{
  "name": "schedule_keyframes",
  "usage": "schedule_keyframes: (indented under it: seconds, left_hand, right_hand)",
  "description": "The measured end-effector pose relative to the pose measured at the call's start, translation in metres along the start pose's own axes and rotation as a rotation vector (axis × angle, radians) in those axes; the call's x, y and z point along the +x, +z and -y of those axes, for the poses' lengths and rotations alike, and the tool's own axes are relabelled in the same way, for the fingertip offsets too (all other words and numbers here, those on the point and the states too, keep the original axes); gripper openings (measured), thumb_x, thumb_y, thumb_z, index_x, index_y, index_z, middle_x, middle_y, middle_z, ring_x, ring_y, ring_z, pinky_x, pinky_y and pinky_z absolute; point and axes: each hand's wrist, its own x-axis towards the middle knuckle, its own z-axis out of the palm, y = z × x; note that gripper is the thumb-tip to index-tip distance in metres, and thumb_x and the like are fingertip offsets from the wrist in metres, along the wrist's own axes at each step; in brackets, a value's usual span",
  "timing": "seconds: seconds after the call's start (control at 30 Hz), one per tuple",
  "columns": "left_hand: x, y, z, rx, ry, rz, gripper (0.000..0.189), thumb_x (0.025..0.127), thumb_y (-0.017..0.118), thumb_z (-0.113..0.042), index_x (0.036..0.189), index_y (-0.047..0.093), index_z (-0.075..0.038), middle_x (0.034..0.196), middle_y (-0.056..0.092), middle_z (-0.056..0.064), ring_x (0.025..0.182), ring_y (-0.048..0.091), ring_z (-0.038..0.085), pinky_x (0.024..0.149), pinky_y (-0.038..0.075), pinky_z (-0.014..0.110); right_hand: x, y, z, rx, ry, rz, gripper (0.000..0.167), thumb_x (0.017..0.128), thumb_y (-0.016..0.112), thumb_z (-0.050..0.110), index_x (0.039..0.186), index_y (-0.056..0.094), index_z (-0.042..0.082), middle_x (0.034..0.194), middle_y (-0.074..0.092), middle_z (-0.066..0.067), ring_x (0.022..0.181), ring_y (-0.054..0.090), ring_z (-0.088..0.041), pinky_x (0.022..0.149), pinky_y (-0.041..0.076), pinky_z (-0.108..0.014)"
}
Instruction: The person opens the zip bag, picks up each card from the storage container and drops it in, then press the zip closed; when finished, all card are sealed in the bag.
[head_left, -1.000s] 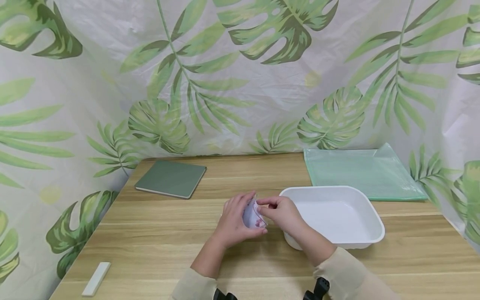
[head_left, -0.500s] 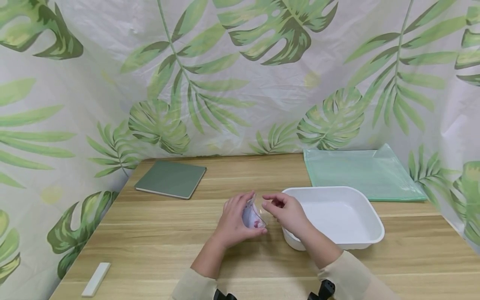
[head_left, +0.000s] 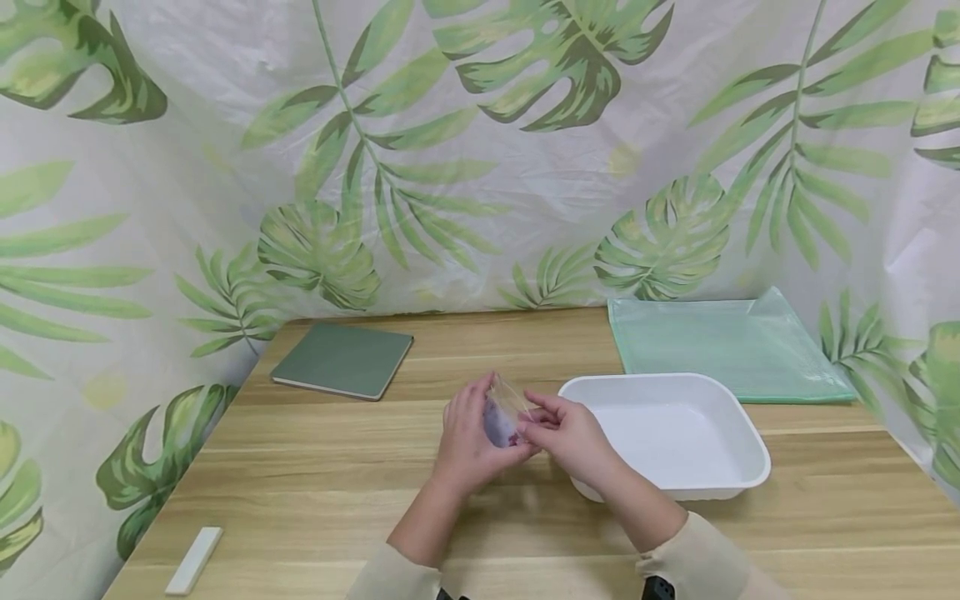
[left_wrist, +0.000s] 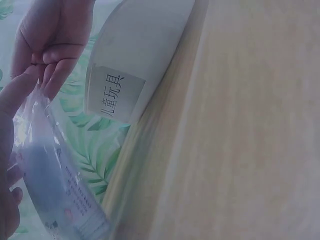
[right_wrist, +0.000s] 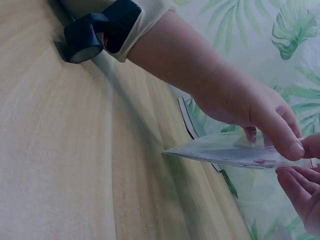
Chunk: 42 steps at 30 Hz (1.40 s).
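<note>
A clear plastic bag (head_left: pixel 504 415) with printed pieces inside, pale with small pinkish-red marks, is held up over the middle of the table. My left hand (head_left: pixel 470 442) grips it from the left, fingers behind and thumb below in the head view. From the right, my right hand (head_left: pixel 573 439) pinches the bag's edge between thumb and fingers. In the left wrist view, the bag (left_wrist: pixel 60 185) hangs long and glossy below the right fingertips, rows of small print showing through. The right wrist view shows the bag (right_wrist: pixel 225 150) nearly edge-on, with the left thumb on it.
A white plastic tub (head_left: pixel 675 442) stands just right of the right hand, a label (left_wrist: pixel 117 92) on its side. Behind it lies a green mesh zip pouch (head_left: pixel 727 350). A green notebook (head_left: pixel 341 360) is at the back left, a white bar (head_left: pixel 193 560) at the front left.
The right hand let go of the bag's edge and drew slightly right, then came back and pinches it again. The left hand has tilted, and the bag's clear upper part stands out more.
</note>
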Motion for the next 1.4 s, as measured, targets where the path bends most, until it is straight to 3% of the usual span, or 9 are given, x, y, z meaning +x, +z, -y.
schedule_keyframes:
  seconds: [0.13,0.27,0.4,0.53,0.73,0.9,1.1,1.4]
  left_hand:
    - [0.000,-0.003,-0.002,-0.097,-0.068,0.023,0.102,0.063,0.088,-0.039,0.145,0.040,-0.003,0.134,0.054,0.017,0.122,0.049,0.033,0.102,0.037,0.055]
    - [0.005,-0.007,-0.002,-0.323,-0.204,0.016,0.072,0.080,0.080,-0.024,0.140,0.047,-0.004,0.115,0.061,0.012,0.104,0.054,0.020,0.094,0.042,0.042]
    - [0.009,-0.011,0.001,-0.532,-0.340,-0.011,0.035,0.087,0.072,-0.011,0.120,0.064,-0.003,0.091,0.064,0.005,0.082,0.054,0.011,0.076,0.041,0.025]
    - [0.010,-0.015,0.002,-0.579,-0.396,0.049,0.018,0.086,0.074,-0.012,0.101,0.072,-0.001,0.082,0.066,0.000,0.072,0.052,0.009,0.063,0.040,0.019]
    - [0.011,-0.017,0.002,-0.567,-0.401,0.136,0.018,0.086,0.074,-0.016,0.100,0.074,-0.003,0.091,0.073,0.006,0.073,0.055,0.009,0.062,0.043,0.019]
    - [0.015,-0.017,0.001,-0.543,-0.377,0.144,0.018,0.087,0.074,-0.018,0.097,0.074,-0.004,0.092,0.073,0.009,0.074,0.057,0.010,0.063,0.045,0.020]
    - [0.017,-0.018,0.001,-0.520,-0.376,0.142,0.015,0.086,0.074,-0.017,0.094,0.075,-0.004,0.090,0.073,0.010,0.074,0.056,0.010,0.062,0.045,0.020]
    - [0.017,-0.019,0.002,-0.464,-0.276,0.131,0.011,0.088,0.073,-0.016,0.091,0.075,-0.006,0.087,0.072,0.008,0.075,0.053,0.009,0.066,0.042,0.021]
  right_hand:
    - [0.003,-0.006,0.000,-0.044,-0.032,-0.018,0.045,0.093,0.065,0.013,0.134,0.056,-0.004,0.110,0.071,-0.018,0.106,0.069,-0.028,0.085,0.057,-0.028]
    - [0.007,-0.014,0.001,-0.041,-0.052,-0.016,0.040,0.094,0.064,0.015,0.130,0.059,-0.002,0.108,0.072,-0.018,0.100,0.070,-0.025,0.085,0.057,-0.029]
    - [0.012,-0.021,0.001,-0.046,-0.047,0.002,0.034,0.094,0.065,0.018,0.124,0.063,0.000,0.107,0.072,-0.016,0.096,0.071,-0.022,0.083,0.058,-0.031]
    - [0.018,-0.027,0.000,-0.081,-0.047,0.051,0.032,0.094,0.065,0.019,0.120,0.065,-0.001,0.108,0.072,-0.017,0.096,0.071,-0.022,0.080,0.058,-0.033]
    - [0.025,-0.031,0.001,-0.129,-0.048,0.135,0.033,0.092,0.067,0.020,0.117,0.066,-0.001,0.109,0.073,-0.016,0.092,0.071,-0.021,0.082,0.058,-0.036]
    - [0.028,-0.030,0.003,-0.149,-0.024,0.161,0.029,0.091,0.069,0.024,0.111,0.069,0.002,0.105,0.074,-0.013,0.088,0.071,-0.016,0.082,0.057,-0.036]
    - [0.030,-0.027,0.004,-0.135,-0.043,0.182,0.023,0.092,0.067,0.019,0.104,0.070,0.001,0.099,0.073,-0.019,0.082,0.069,-0.012,0.077,0.057,-0.032]
    - [0.031,-0.027,0.005,-0.147,-0.046,0.175,0.021,0.092,0.067,0.021,0.101,0.071,0.002,0.094,0.074,-0.013,0.081,0.069,-0.012,0.076,0.057,-0.033]
